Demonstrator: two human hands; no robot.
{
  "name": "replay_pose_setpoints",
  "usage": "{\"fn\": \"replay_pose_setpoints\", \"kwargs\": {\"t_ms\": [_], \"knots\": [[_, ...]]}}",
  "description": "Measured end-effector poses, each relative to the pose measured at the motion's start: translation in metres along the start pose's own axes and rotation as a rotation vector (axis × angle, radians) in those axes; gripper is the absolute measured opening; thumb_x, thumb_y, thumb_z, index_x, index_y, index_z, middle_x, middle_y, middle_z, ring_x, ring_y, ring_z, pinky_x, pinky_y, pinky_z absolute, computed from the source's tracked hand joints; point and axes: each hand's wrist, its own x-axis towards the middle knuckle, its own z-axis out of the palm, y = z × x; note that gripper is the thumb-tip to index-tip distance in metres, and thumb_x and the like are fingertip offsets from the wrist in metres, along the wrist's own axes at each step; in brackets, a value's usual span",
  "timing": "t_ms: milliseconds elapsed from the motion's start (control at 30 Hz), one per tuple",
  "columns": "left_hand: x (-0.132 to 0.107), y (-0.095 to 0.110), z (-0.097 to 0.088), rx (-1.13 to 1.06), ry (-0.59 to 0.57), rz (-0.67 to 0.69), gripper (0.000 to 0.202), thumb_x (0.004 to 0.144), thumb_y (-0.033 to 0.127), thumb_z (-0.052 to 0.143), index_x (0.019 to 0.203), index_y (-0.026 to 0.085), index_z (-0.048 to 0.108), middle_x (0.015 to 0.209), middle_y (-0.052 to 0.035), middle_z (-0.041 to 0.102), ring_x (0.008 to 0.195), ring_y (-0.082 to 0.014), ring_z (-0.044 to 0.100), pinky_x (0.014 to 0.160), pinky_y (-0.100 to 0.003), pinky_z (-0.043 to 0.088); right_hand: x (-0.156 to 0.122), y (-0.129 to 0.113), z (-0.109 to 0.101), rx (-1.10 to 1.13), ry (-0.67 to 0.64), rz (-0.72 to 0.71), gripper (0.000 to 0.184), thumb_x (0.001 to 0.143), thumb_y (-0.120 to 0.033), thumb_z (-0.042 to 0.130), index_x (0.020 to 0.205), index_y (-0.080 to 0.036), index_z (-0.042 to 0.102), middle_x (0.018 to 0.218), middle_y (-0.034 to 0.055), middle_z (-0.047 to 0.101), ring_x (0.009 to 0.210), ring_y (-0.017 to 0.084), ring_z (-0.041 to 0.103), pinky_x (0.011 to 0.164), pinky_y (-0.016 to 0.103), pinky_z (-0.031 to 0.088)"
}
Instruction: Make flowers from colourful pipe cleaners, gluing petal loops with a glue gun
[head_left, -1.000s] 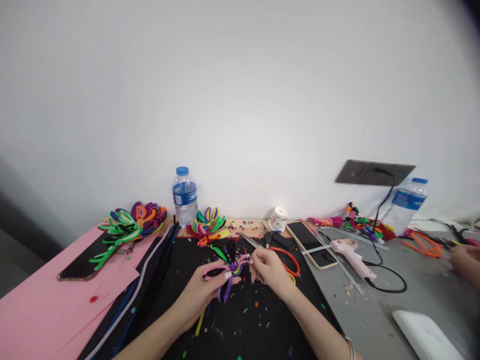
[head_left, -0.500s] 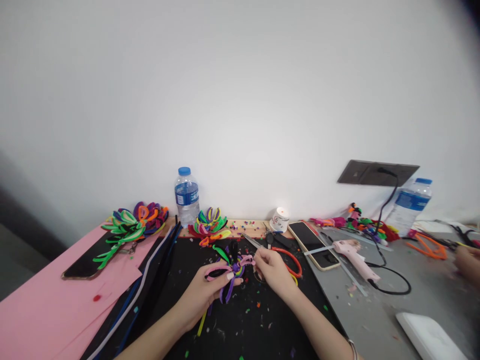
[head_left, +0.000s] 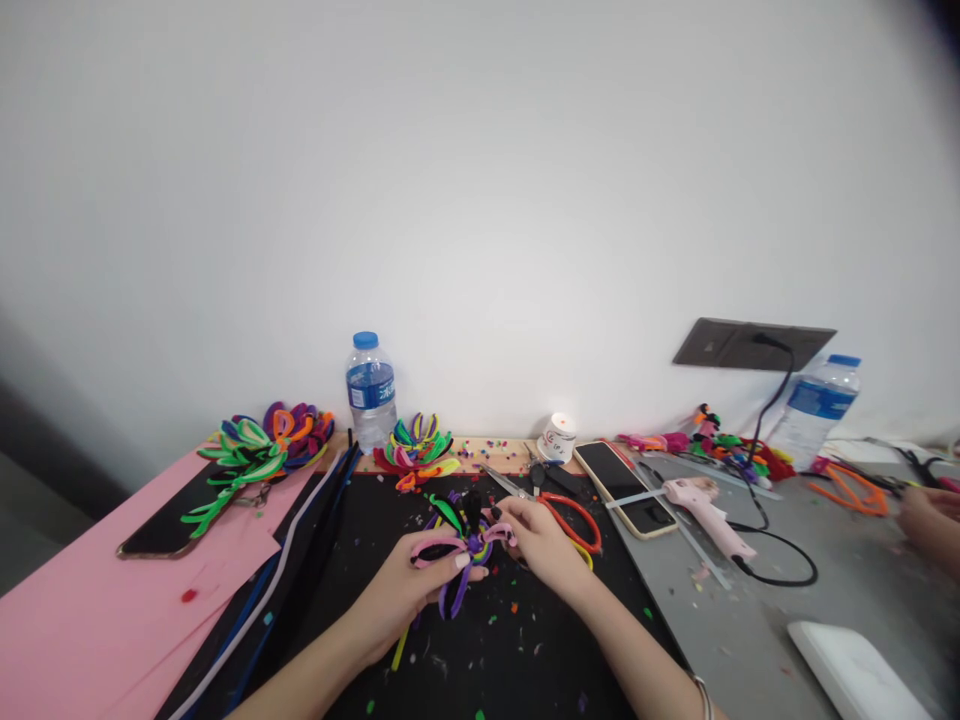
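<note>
My left hand (head_left: 416,580) grips a pipe cleaner flower (head_left: 474,545) near its centre, thumb on top. The flower has purple, pink, black and green looped petals, and a yellow-green strand hangs below it. My right hand (head_left: 540,540) is closed at the flower's right side, its fingertips pinching a pink petal loop; part of the loop is hidden by the fingers. Both hands are above a black mat (head_left: 517,650). Just beyond my right hand lie scissors (head_left: 574,522) with orange-red handles, their blades pointing to the back left.
Finished-looking pipe cleaner flowers (head_left: 418,447) stand near a water bottle (head_left: 371,395). Left are pink sheets (head_left: 82,610), a dark phone (head_left: 161,525) and long pipe cleaners (head_left: 262,590). Right lie another phone (head_left: 626,490), a pink glue gun (head_left: 709,520) with its cord, and a co-worker's hand (head_left: 930,520).
My right hand has shifted slightly left and its fingers have moved behind the pink loop. The pink loop now bends downward. The co-worker's hand has come further into view.
</note>
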Motion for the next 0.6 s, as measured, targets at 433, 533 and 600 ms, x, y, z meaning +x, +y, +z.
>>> {"fn": "replay_pose_setpoints", "kwargs": {"t_ms": [433, 533, 600], "knots": [[0.009, 0.0, -0.008, 0.068, -0.004, 0.137, 0.027, 0.068, 0.033, 0.072, 0.087, 0.016, 0.062, 0.086, -0.0056, 0.072, 0.088, -0.0249, 0.068, 0.073, -0.03, 0.051, 0.002, 0.003, 0.001, 0.159, 0.126, 0.093, 0.007, 0.071, -0.022, 0.053, 0.067, -0.018, 0.049, 0.049, -0.0053, 0.05, 0.036, 0.006, 0.036, 0.034, 0.017, 0.028], [0.014, -0.001, -0.012, 0.04, 0.046, 0.163, 0.028, 0.069, 0.032, 0.072, 0.09, 0.016, 0.061, 0.085, -0.0055, 0.071, 0.089, -0.0238, 0.068, 0.076, -0.03, 0.052, 0.003, 0.0, 0.0, 0.271, 0.202, 0.064, 0.008, 0.067, -0.019, 0.054, 0.07, -0.019, 0.048, 0.055, -0.0026, 0.059, 0.039, 0.009, 0.047, 0.039, 0.019, 0.038], [0.016, -0.003, -0.013, 0.034, 0.076, 0.16, 0.03, 0.069, 0.032, 0.072, 0.092, 0.016, 0.061, 0.084, -0.005, 0.071, 0.087, -0.0232, 0.068, 0.076, -0.031, 0.052, 0.002, -0.003, 0.002, 0.334, 0.202, 0.067, 0.012, 0.066, -0.019, 0.056, 0.072, -0.019, 0.046, 0.058, -0.0014, 0.061, 0.045, 0.012, 0.055, 0.045, 0.022, 0.044]]}}
